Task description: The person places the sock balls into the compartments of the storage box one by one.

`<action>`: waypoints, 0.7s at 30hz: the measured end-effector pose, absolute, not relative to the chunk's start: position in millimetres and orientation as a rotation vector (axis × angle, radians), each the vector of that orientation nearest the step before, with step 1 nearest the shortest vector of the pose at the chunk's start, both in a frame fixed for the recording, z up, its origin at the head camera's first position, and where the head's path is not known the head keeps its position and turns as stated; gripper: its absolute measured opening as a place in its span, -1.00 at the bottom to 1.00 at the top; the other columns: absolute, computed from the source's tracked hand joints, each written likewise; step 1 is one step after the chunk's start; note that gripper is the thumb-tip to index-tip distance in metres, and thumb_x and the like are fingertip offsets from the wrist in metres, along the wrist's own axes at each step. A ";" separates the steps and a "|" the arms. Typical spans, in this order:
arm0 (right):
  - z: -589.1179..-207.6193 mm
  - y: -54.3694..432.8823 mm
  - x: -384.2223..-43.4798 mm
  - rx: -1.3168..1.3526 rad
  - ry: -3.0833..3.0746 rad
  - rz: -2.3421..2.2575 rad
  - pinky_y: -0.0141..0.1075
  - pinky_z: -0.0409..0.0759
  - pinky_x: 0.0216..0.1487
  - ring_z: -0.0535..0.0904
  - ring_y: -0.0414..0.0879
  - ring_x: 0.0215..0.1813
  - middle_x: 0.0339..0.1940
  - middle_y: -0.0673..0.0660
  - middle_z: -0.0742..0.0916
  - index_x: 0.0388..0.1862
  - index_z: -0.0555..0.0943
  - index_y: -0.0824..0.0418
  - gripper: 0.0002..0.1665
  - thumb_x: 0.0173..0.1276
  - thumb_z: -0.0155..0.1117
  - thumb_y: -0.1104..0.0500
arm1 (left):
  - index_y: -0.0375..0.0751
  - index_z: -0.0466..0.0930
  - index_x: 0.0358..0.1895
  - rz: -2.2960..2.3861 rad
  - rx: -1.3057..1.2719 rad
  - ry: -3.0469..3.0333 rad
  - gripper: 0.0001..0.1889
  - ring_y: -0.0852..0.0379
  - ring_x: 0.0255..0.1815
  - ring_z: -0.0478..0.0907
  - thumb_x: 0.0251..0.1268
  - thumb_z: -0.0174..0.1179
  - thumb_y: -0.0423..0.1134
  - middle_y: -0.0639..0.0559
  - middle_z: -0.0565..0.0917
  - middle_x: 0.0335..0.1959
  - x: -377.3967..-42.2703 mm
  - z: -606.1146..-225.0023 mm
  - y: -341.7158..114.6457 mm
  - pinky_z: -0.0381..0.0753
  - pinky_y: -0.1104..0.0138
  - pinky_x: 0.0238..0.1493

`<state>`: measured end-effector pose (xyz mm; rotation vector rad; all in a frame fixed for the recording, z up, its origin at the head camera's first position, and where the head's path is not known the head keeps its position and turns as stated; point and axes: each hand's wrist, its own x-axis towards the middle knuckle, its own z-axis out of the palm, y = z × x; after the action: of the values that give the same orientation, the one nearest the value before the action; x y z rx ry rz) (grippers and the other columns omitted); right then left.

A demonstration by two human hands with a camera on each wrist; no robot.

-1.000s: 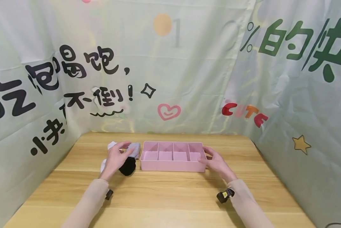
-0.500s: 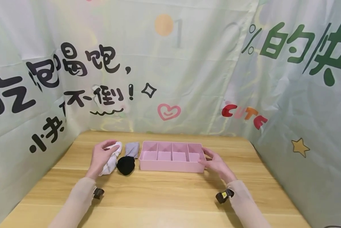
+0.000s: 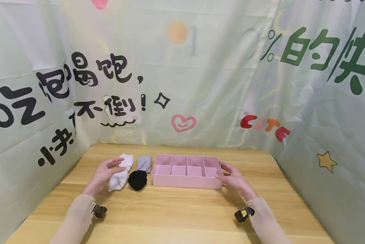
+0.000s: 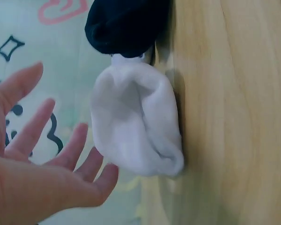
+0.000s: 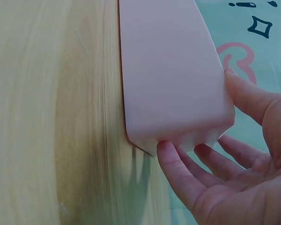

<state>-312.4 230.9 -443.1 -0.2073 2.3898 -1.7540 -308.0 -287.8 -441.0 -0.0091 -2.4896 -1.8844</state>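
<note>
My left hand (image 3: 104, 173) hovers at the left of a bunched white sock (image 3: 119, 179), its fingers spread and loosely bent around no object. In the left wrist view the white sock (image 4: 136, 122) lies beyond the fingertips, with a black sock (image 4: 124, 26) above it in the picture. A grey sock (image 3: 144, 163) rests behind the black sock (image 3: 138, 180). At the right end of a pink divided box (image 3: 186, 181), my right hand (image 3: 235, 178) holds the corner. Its thumb lies at the front rim and the other fingers bear on the end wall (image 5: 178, 136).
The wooden table (image 3: 182, 213) is walled by a printed curtain (image 3: 182, 81) at the back and both sides. Open compartments line the box, divided by thin pink walls. Each wrist carries a small black camera.
My left hand has moved left, from over the black and grey socks to beside the white one, leaving the socks uncovered. The right hand stays at the box's end. The head view has shifted slightly.
</note>
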 end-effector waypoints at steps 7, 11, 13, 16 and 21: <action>-440.6 233.5 -310.3 -0.198 2.402 -1.737 -0.07 0.59 0.19 0.24 0.36 0.46 0.57 0.35 0.19 0.56 0.11 0.25 -0.12 0.36 0.31 0.22 | -0.29 0.27 0.42 -1.967 -0.078 -2.578 -0.30 -0.38 0.51 0.02 0.24 0.33 -0.23 -0.44 0.11 0.50 -310.5 -450.5 -298.5 -0.06 -0.24 0.47; -443.0 232.9 -309.9 -0.187 2.395 -1.751 -0.06 0.60 0.18 0.26 0.36 0.45 0.56 0.36 0.20 0.55 0.11 0.26 -0.11 0.35 0.31 0.24 | -0.30 0.27 0.42 -2.032 -0.083 -2.605 -0.32 -0.39 0.51 0.00 0.24 0.31 -0.27 -0.47 0.09 0.50 -312.0 -456.3 -303.3 -0.11 -0.27 0.47; -444.2 231.9 -308.7 -0.188 2.383 -1.766 -0.04 0.59 0.18 0.26 0.37 0.45 0.55 0.38 0.21 0.55 0.11 0.28 -0.12 0.35 0.31 0.26 | -0.35 0.27 0.42 -2.046 -0.110 -2.620 -0.32 -0.35 0.48 0.10 0.25 0.30 -0.29 -0.47 0.12 0.48 -311.9 -458.9 -305.4 0.06 -0.14 0.49; -443.4 231.0 -308.0 -0.198 2.374 -1.771 -0.04 0.60 0.18 0.26 0.38 0.45 0.54 0.40 0.21 0.55 0.10 0.31 -0.12 0.35 0.30 0.28 | -0.41 0.24 0.42 -2.053 -0.185 -2.653 -0.30 -0.14 0.37 0.30 0.24 0.30 -0.31 -0.46 0.15 0.48 -311.7 -459.9 -309.1 0.38 0.20 0.35; -441.6 232.7 -310.7 -0.199 2.378 -1.765 -0.07 0.59 0.19 0.23 0.37 0.46 0.55 0.37 0.20 0.55 0.09 0.29 -0.10 0.34 0.32 0.25 | -0.38 0.22 0.43 -2.104 -0.290 -2.696 -0.27 0.15 0.17 0.42 0.20 0.30 -0.34 -0.45 0.10 0.49 -313.0 -456.3 -314.5 0.54 0.38 0.08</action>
<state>-310.7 232.7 -441.6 -0.1994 2.3778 -1.7648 -313.0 -314.5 -456.3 -0.2901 -2.6955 -2.1036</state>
